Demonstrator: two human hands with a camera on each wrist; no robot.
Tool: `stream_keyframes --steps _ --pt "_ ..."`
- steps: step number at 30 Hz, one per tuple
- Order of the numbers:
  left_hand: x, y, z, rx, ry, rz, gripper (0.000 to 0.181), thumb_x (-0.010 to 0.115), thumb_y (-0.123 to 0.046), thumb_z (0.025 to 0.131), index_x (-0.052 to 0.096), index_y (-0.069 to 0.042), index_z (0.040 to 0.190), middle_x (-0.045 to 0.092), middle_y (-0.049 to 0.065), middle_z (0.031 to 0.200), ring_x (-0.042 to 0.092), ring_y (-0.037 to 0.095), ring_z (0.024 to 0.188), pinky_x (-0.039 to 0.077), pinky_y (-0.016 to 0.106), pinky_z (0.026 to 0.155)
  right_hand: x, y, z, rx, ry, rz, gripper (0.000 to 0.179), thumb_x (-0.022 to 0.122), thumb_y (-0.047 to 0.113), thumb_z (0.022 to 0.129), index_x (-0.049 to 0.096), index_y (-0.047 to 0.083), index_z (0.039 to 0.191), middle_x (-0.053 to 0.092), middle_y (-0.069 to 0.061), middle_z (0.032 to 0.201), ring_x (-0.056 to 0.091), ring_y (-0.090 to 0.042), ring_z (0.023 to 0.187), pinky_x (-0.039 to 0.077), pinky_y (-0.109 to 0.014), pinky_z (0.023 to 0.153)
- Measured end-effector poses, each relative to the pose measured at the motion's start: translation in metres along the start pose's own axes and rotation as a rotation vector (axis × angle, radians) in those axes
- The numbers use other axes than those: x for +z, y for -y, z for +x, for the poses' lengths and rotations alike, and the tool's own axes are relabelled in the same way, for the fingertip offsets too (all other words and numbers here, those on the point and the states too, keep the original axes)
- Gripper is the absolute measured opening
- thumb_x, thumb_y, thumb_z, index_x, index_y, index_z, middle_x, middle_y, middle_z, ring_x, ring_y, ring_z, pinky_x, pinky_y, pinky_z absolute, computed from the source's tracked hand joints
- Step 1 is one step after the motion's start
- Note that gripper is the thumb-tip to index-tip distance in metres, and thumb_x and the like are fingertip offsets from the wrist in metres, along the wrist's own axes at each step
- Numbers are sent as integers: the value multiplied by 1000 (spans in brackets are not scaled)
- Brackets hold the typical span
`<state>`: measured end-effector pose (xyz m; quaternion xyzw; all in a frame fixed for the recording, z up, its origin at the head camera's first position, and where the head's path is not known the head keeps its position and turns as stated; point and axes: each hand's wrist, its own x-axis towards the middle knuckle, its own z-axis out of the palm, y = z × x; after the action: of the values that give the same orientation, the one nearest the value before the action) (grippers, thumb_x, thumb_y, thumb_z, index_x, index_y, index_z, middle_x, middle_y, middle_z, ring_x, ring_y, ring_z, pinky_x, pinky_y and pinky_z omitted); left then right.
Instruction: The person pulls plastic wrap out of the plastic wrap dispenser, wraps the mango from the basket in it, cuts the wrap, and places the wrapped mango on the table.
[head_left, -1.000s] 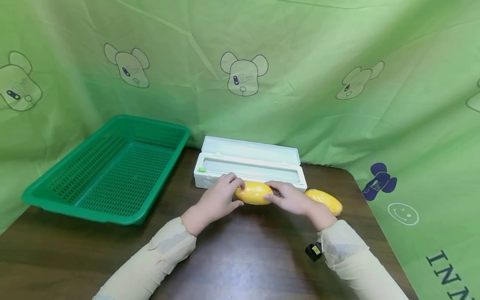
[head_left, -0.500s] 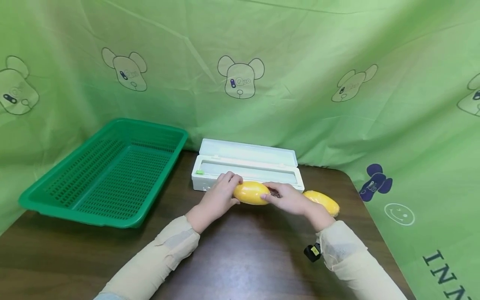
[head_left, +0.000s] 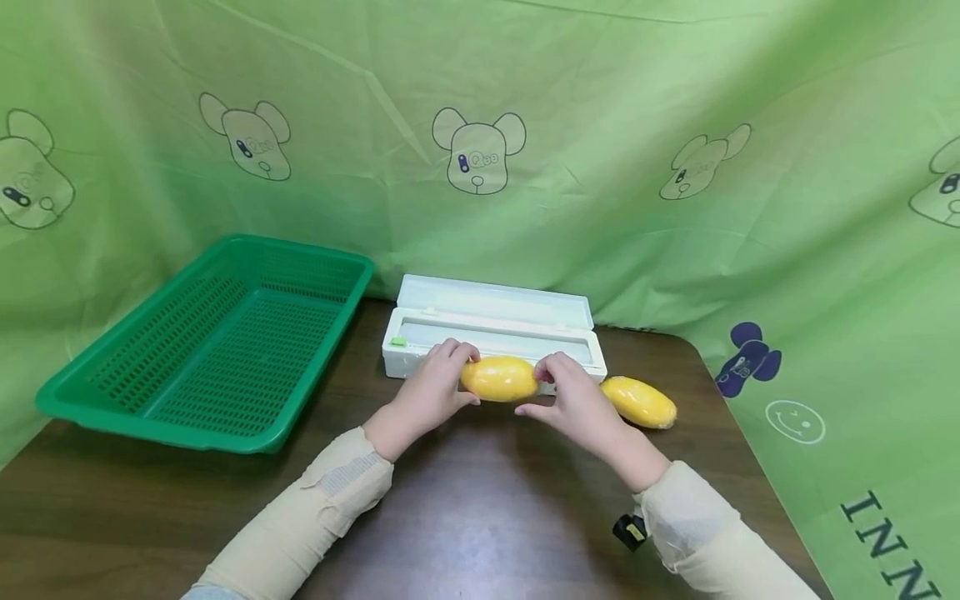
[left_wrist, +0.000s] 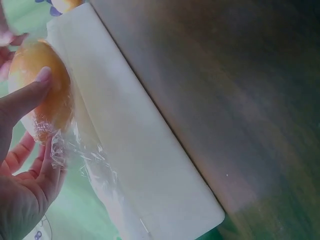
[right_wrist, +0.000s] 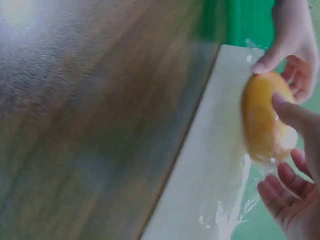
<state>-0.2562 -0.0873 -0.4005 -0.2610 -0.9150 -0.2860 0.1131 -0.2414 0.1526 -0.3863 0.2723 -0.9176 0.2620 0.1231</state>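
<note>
A yellow oval fruit (head_left: pixel 498 379), resembling a mango, is held up in front of a white cling film dispenser (head_left: pixel 504 327). Clear film (left_wrist: pixel 95 155) covers part of it and trails toward the dispenser in the left wrist view. My left hand (head_left: pixel 429 390) grips its left end, thumb on one side and fingers on the other. At the other end is my right hand (head_left: pixel 579 407), with thumb and fingers spread apart; in the right wrist view its thumb overlaps the fruit (right_wrist: pixel 265 115). Whether that thumb touches, I cannot tell. The dispenser's lid stands raised.
A second yellow fruit (head_left: pixel 641 403), apparently film-wrapped, lies on the brown table (head_left: pixel 480 517) right of the dispenser. To the left stands a green plastic basket (head_left: pixel 150 432). A green printed cloth (head_left: pixel 615 217) hangs behind the table.
The right thumb has come off the fruit and the right hand has loosened. The fruit shifts slightly left, still in the left hand. More of the second fruit shows.
</note>
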Motion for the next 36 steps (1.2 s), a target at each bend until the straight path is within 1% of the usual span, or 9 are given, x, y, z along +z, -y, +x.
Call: stream_keyframes --steps 3,5,7,11,13,19,23,28,36 --pt "0 0 0 -19 14 -15 52 93 -11 75 59 -4 114 58 11 108 56 30 96 53 43 87 12 -2 1 67 -2 -6 60 98 16 67 54 1 105 53 -9 97 52 -23 85 50 -40 78" --pt "-1 1 0 -33 20 -28 51 93 -11 75 59 -4 114 59 11 108 56 30 97 52 43 88 19 -3 2 79 -15 -1 67 99 14 65 52 -2 110 52 -11 99 52 -23 83 50 -40 76" --pt "-1 2 0 -42 19 -39 51 93 -10 75 60 -3 113 59 12 108 56 30 98 52 44 89 25 -3 4 60 -44 -8 70 99 11 63 51 -3 112 51 -14 101 53 -25 83 51 -41 76" --pt "0 4 0 -35 0 -51 50 93 -10 74 61 -2 112 61 12 106 58 30 97 52 44 89 32 -4 8 26 -112 -31 66 98 6 64 52 -4 111 53 -17 102 58 -29 85 54 -42 77" --pt "1 5 0 -28 -15 -54 50 94 -10 73 61 -2 110 61 12 104 59 29 95 53 43 88 32 -4 8 32 -133 -27 63 97 5 65 53 -3 110 55 -17 103 60 -29 87 55 -41 77" --pt "0 5 2 17 -79 -41 47 95 -11 70 65 -1 105 64 11 98 62 27 90 55 40 84 28 -7 7 65 -149 -26 57 97 11 68 60 -1 110 60 -13 101 66 -26 84 58 -39 72" --pt "-1 4 4 34 -92 -21 44 96 -12 69 68 0 101 64 10 93 63 26 86 56 38 80 26 -9 8 29 -154 -65 55 97 14 68 61 -1 107 63 -13 99 67 -26 82 58 -38 70" --pt "-3 8 7 24 -48 -32 41 97 -12 67 69 -1 95 62 6 86 59 20 78 55 34 74 26 -13 9 -46 -144 -101 53 98 15 66 61 -1 101 62 -11 91 63 -24 76 56 -36 66" --pt "-5 8 13 -5 67 -23 39 97 -13 68 69 -1 92 63 5 84 55 18 74 53 32 72 26 -18 8 -78 -119 -84 49 99 16 63 63 0 94 60 -8 82 59 -20 72 53 -33 62"
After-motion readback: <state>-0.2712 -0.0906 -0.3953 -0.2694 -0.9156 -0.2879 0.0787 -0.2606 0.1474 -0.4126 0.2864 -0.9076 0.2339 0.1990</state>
